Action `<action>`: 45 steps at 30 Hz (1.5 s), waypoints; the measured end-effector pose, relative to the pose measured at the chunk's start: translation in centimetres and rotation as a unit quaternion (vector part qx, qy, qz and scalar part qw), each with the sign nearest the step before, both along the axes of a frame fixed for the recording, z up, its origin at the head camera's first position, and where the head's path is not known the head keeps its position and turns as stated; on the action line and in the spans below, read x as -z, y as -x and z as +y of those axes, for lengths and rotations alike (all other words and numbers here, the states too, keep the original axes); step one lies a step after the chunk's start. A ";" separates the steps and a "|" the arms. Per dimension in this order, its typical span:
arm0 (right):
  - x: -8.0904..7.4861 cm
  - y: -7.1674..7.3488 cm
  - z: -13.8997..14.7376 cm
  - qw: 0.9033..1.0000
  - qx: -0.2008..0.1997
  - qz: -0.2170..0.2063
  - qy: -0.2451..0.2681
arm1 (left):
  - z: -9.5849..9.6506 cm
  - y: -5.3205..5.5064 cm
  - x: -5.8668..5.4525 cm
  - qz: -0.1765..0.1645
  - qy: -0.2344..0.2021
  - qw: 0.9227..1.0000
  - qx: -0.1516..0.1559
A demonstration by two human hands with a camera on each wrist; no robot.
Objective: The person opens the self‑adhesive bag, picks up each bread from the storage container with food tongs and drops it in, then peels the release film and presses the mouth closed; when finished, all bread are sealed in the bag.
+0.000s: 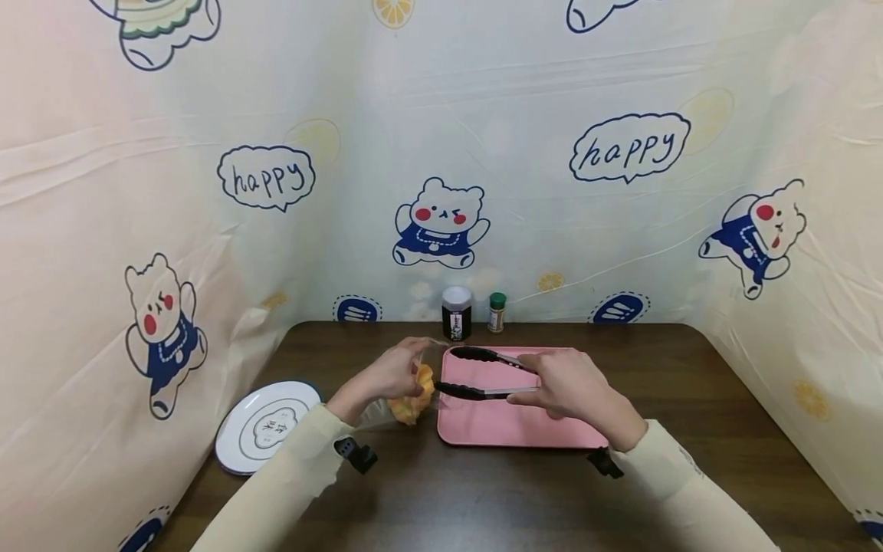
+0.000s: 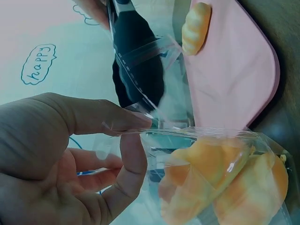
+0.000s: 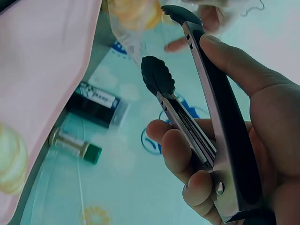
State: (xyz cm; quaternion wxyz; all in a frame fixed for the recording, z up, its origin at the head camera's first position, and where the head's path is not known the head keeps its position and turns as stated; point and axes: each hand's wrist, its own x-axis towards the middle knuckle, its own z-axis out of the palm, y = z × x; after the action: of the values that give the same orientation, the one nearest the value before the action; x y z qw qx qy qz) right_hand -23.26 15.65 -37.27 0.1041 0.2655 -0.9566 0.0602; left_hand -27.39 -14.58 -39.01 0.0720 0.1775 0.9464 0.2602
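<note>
My left hand (image 1: 389, 377) pinches the upper edge of a clear plastic bag (image 2: 225, 133) between thumb and forefinger. Several golden bread pieces (image 2: 251, 192) lie inside the bag. My right hand (image 1: 576, 383) grips metal kitchen tongs (image 3: 211, 93) with black scalloped heads, their arms spread apart. Beside the mouth of the bag, the tong heads have nothing between them. Below the tongs is a pink tray (image 1: 497, 433), and one ridged bread roll (image 2: 197, 28) lies on it. In the head view my right hand mostly covers that roll.
A stack of white plates (image 1: 231, 441) stands at the table's left side. Behind the tray, against the patterned cloth, are a dark jar (image 1: 457, 316) with a pale lid and a small shaker (image 1: 497, 313) with a green cap.
</note>
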 end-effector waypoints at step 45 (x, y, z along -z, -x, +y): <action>2.7 0.8 11.0 0.960 0.208 -0.184 0.026 | 0.0 0.0 -0.1 -0.039 -0.008 0.998 -0.042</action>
State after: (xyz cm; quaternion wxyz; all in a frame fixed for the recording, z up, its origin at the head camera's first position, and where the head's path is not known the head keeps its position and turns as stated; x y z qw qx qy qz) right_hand -24.06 26.65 -39.92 -0.0561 0.0423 -0.9914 0.1100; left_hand -27.38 -14.54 -38.92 0.0959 0.1275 0.9473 0.2776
